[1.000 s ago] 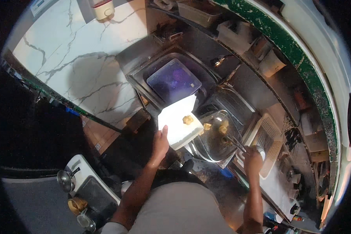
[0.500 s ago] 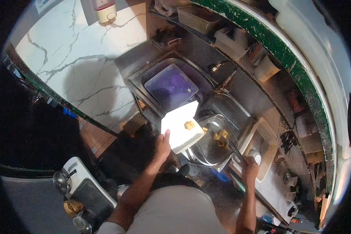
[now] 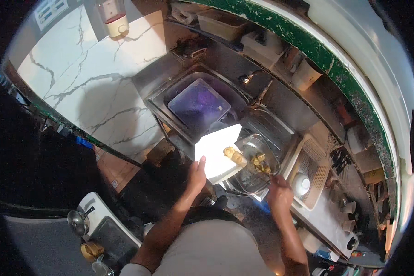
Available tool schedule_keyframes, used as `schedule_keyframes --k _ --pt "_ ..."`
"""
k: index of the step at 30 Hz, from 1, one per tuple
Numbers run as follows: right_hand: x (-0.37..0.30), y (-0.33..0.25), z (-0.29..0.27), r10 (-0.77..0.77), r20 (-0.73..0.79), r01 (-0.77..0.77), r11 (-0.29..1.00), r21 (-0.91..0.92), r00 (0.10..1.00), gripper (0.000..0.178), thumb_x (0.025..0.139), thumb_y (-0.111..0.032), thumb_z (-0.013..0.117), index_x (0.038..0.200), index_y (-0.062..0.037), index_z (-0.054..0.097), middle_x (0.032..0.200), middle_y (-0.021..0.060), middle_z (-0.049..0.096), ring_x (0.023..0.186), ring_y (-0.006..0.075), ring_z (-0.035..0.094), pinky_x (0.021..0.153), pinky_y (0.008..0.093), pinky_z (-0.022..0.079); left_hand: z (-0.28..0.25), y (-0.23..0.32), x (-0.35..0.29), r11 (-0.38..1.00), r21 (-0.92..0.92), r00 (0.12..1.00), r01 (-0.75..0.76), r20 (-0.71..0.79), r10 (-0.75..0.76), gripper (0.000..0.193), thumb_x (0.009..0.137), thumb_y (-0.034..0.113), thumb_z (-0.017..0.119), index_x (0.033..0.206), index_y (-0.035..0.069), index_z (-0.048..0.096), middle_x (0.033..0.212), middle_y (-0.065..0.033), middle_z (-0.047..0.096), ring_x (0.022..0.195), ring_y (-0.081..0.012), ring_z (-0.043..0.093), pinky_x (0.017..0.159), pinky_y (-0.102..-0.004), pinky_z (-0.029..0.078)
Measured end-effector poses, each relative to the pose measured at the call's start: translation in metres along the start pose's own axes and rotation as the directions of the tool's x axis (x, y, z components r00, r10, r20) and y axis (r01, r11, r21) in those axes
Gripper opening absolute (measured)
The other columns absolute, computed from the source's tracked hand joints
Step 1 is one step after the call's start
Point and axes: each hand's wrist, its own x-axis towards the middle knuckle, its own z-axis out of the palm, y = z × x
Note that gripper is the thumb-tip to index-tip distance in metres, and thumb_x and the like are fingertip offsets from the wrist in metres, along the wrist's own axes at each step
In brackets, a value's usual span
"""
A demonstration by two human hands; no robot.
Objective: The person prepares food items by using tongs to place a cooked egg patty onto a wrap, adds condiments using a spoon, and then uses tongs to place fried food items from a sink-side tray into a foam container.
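Note:
My left hand (image 3: 197, 177) grips the near left edge of an open white takeaway box (image 3: 212, 158), its lid folded back. Golden-brown food pieces (image 3: 234, 155) sit at the box's right side, by its rim. The box is tilted over the left edge of a wire-mesh basket (image 3: 248, 180). More food pieces (image 3: 259, 163) lie in that basket. My right hand (image 3: 280, 193) is closed round a long-handled metal utensil (image 3: 265, 173) whose tip is among these pieces; its exact kind is hard to make out.
Beyond the box, a sink (image 3: 154, 99) holds a clear tub with purplish contents (image 3: 200, 103), near a tap (image 3: 262, 97). To the right, a beige rack (image 3: 318, 177) holds a white bowl (image 3: 301, 184). At lower left, a pan (image 3: 78, 223) sits by a white-edged board (image 3: 94, 202).
My right hand has moved left and closer to the basket with the utensil. The box has shifted slightly right, and more food shows in it now. The head view has also shifted a little.

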Motion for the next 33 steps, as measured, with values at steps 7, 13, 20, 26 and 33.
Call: schedule_keyframes --k 7,13,20,26,33 --pt "-0.007 0.017 -0.021 0.073 0.072 -0.079 0.994 0.072 0.995 0.034 0.079 -0.015 0.08 0.112 -0.0081 0.076 0.111 0.0106 0.07 0.089 0.0336 0.072 0.076 0.045 0.059 -0.007 0.003 -0.004 0.997 -0.023 0.998 0.067 0.002 -0.067 0.058 0.109 0.041 0.044 0.107 -0.013 0.065 0.098 -0.0278 0.071 0.093 -0.0387 0.07 0.082 -0.047 0.05" --pt "0.004 0.064 -0.043 0.314 0.047 -0.315 0.949 0.012 0.948 0.03 0.085 -0.018 0.076 0.115 -0.0155 0.078 0.114 0.0144 0.074 0.094 0.0355 0.071 0.079 0.0449 0.056 -0.01 -0.002 -0.007 0.99 -0.132 0.998 0.052 -0.021 -0.055 0.056 0.109 0.041 0.045 0.114 -0.01 0.066 0.1 -0.0207 0.074 0.093 -0.0295 0.07 0.083 -0.044 0.051" --pt "0.005 0.106 0.068 0.26 0.218 -0.252 0.966 -0.063 0.941 0.031 0.085 -0.024 0.074 0.113 -0.0111 0.073 0.104 0.0174 0.074 0.09 0.0384 0.072 0.078 0.0499 0.057 -0.029 -0.018 0.0 0.973 -0.183 0.988 0.14 -0.047 -0.15 0.056 0.108 0.049 0.052 0.103 -0.006 0.065 0.093 -0.0072 0.065 0.088 -0.0149 0.057 0.081 -0.0342 0.048" --pt "0.04 0.064 0.105 -0.005 0.146 0.016 0.997 -0.077 0.989 0.022 0.092 -0.019 0.063 0.11 -0.0141 0.075 0.092 0.0193 0.074 0.078 0.0382 0.073 0.067 0.0505 0.059 -0.051 -0.023 0.003 0.97 -0.244 0.989 0.02 -0.134 -0.054 0.06 0.11 0.043 0.043 0.095 -0.01 0.066 0.082 -0.0084 0.065 0.078 -0.0157 0.056 0.073 -0.0399 0.047" --pt "0.048 0.082 0.111 0.193 0.373 -0.127 0.972 -0.196 0.908 0.02 0.092 -0.019 0.06 0.101 -0.0101 0.075 0.102 0.0161 0.073 0.084 0.0374 0.073 0.073 0.048 0.058 -0.049 -0.001 -0.01 0.984 -0.177 0.982 0.017 -0.184 -0.051 0.058 0.11 0.039 0.042 0.091 -0.011 0.062 0.078 -0.0104 0.066 0.074 -0.0182 0.057 0.071 -0.0423 0.047"
